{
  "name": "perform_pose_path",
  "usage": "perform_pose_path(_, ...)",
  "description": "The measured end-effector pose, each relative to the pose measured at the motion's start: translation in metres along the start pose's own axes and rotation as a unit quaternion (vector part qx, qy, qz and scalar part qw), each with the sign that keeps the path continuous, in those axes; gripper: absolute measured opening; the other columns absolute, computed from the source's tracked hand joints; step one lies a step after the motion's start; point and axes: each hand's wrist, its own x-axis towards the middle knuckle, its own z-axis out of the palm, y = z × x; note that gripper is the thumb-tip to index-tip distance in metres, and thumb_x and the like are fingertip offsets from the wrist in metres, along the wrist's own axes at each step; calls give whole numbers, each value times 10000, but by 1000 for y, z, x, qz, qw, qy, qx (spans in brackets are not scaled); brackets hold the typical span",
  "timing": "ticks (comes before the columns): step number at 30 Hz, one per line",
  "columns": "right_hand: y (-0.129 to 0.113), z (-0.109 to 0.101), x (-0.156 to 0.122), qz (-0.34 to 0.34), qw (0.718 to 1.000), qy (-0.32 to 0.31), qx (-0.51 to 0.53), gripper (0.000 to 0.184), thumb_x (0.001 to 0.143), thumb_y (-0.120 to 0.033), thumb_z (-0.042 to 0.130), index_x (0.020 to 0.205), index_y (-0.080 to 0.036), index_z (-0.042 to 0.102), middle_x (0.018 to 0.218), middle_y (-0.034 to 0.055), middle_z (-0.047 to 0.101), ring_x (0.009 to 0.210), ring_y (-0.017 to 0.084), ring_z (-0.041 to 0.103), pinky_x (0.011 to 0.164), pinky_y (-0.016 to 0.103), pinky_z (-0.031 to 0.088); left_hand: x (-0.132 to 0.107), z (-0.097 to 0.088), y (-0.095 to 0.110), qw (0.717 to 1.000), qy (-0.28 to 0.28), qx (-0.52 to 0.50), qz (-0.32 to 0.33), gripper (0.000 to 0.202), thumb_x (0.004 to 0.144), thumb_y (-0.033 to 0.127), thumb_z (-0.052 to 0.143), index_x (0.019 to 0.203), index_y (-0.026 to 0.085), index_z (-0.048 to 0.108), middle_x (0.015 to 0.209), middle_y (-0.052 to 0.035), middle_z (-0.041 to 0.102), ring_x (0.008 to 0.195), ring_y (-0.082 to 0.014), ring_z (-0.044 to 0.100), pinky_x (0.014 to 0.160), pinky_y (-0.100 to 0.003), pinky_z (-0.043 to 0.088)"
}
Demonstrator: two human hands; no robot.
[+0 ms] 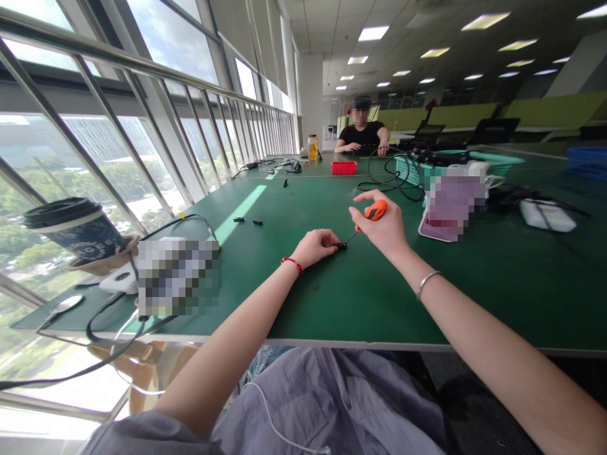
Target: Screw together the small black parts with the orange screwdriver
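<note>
With its fingers closed, my left hand [313,248] pins a small black part [340,246] against the green table. My right hand [379,229] grips an orange-handled screwdriver [376,210], some of its fingers raised and spread. The screwdriver slants down to the left, and its thin shaft reaches the black part beside my left fingertips. Whether the tip sits in a screw is too small to tell. Two similar black pieces, one [238,219] and another [257,222], lie to the left on the table, and a further dark piece [285,183] lies beyond them.
A red tray [344,168] and a jar of yellow liquid [313,148] stand farther back, near a person [363,136] seated opposite. At right are a teal basket [502,163] with cables and a phone [441,212]. At left stands a lidded cup [76,230] near cables and a spoon [67,304].
</note>
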Motion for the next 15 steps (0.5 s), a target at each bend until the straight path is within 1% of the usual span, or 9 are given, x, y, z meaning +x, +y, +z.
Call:
perform_pose_path(3, 3, 1, 0, -5, 1000, 4, 7, 211, 701, -345, 607, 879, -231, 598, 598, -40, 486, 549, 143, 480, 578, 278, 399, 0, -1, 1, 1000, -2, -3, -4, 145, 714, 174, 624, 829, 143, 706, 714, -16, 673, 653, -111, 566, 641, -218, 445)
perform_pose_path(7, 9, 3, 2, -34, 999, 8, 28, 401, 671, -301, 614, 1059, -234, 537, 724, -28, 541, 592, 143, 517, 576, 280, 423, 0, -1, 1, 1000, -2, -5, -9, 150, 713, 174, 623, 835, 140, 704, 714, -16, 667, 651, -111, 558, 632, -216, 441)
perform_pose_path(9, 12, 4, 2, -46, 998, 8, 38, 450, 675, -313, 618, 1103, -234, 503, 748, -28, 554, 621, 145, 538, 600, 281, 438, 0, -1, 2, 1000, -5, -8, -10, 151, 712, 174, 622, 836, 139, 701, 722, -17, 668, 651, -109, 557, 629, -214, 439)
perform_pose_path(12, 13, 6, 1, -45, 998, -15, 28, 386, 708, -334, 601, 1068, -229, 512, 677, -45, 532, 617, 143, 544, 627, 279, 443, 0, -1, 2, 1000, -5, -14, -6, 146, 709, 182, 622, 828, 141, 696, 730, -15, 670, 650, -108, 556, 623, -212, 437)
perform_pose_path(15, 12, 8, -1, -38, 998, -48, 20, 293, 730, -294, 564, 1013, -222, 535, 654, -51, 515, 589, 128, 537, 620, 264, 433, 0, 0, 0, 1000, -3, -15, -2, 142, 707, 189, 620, 821, 146, 693, 724, -12, 669, 654, -111, 562, 635, -217, 444)
